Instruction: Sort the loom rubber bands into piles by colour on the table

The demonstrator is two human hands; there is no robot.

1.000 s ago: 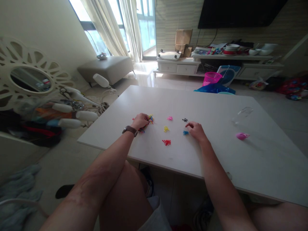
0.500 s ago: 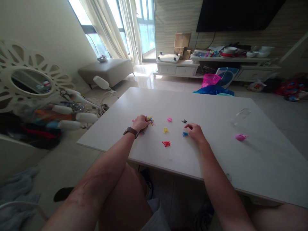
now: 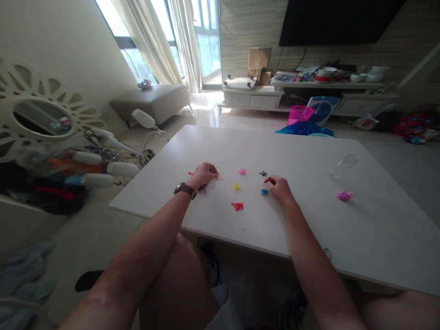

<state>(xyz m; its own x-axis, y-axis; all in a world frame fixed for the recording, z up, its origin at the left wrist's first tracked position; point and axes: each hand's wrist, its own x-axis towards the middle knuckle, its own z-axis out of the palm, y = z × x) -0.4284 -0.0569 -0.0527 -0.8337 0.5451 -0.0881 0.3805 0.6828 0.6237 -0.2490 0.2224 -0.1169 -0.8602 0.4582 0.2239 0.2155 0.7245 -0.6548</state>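
Note:
On the white table (image 3: 295, 160) my left hand (image 3: 205, 174) is bent over a mixed pile of coloured pieces (image 3: 202, 188), fingers closed; what they grip is too small to make out. To its right lie small groups of one colour each: pink (image 3: 242, 171), yellow (image 3: 237, 187), red (image 3: 237, 206), black (image 3: 263, 173) and blue (image 3: 264, 192). My right hand (image 3: 277, 188) rests beside the blue and black groups, fingers curled and thumb near the index finger; whether anything is between them is hidden.
A clear, glass-like object (image 3: 347, 165) and a pink object (image 3: 344, 196) are on the table's right part. White lamp heads (image 3: 124, 168) stand off the left edge. A pink basket (image 3: 300, 114) is beyond the far edge.
My left hand has shifted slightly right over the mixed pile, covering more of its right part. My right hand has stayed beside the blue group.

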